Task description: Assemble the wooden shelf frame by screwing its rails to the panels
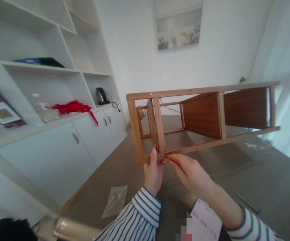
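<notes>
A wooden shelf frame (157, 125) lies on its side over the table, with its panels standing upright between the rails. My left hand (154, 172) is closed round the lower near rail by its left end, thumb up against the slat and fingers underneath. Just right of it, my right hand (190, 170) pinches at the same rail with thumb and fingertips. Whatever sits between those fingertips is too small or hidden to make out. A thin dark L-shaped rod, like a hex key (247, 203), rests on the table beyond my right forearm.
On the grey table (94, 187) lie a clear zip bag (115, 201) with small parts and a phone (206, 221) showing a timer. Bits of packaging (256, 146) lie at the far right. White cabinets (59, 144) with a kettle (101, 96) and red cloth (73, 107) line the left.
</notes>
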Demonstrator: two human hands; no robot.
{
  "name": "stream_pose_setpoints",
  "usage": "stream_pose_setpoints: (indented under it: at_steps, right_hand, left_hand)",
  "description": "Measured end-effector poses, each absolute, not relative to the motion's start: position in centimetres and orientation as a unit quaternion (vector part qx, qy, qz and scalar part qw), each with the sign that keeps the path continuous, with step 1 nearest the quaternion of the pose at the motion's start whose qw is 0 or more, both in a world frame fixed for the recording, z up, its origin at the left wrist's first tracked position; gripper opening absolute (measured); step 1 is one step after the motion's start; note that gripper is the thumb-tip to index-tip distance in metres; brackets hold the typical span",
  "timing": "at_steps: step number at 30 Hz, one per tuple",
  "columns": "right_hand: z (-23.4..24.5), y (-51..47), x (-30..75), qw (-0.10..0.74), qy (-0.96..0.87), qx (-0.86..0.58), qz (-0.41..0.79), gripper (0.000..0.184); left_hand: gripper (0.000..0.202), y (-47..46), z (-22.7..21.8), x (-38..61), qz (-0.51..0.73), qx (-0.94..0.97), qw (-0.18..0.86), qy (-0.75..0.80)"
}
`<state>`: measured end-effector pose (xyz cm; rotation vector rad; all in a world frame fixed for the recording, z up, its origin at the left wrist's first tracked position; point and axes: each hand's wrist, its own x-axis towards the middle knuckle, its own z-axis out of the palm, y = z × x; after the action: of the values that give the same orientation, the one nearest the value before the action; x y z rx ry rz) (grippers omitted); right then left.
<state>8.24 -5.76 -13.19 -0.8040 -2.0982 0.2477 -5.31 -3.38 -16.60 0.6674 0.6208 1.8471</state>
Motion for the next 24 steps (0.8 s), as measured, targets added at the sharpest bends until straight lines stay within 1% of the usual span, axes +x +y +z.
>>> stream_pose_setpoints:
  at_steps: [7, 14, 24]
  right_hand:
    - [-12.0, -6.1, 7.5, 0.422, -0.853, -0.295, 0.091, 0.025]
    - [-12.4, -6.0, 6.4, 0.421, -0.828, -0.357, 0.100, 0.021]
    - [-12.5, -5.6, 5.6, 0.399, -0.832, -0.375, 0.088, 0.021]
  left_hand:
    - [0.042, -3.6, -16.8, -5.4, 0.769, 0.278, 0.522, 0.244]
    - [0.041, -3.5, -16.9, -5.5, 0.764, 0.273, 0.534, 0.239]
    - [0.040, -3.5, -16.9, -5.4, 0.765, 0.266, 0.544, 0.219]
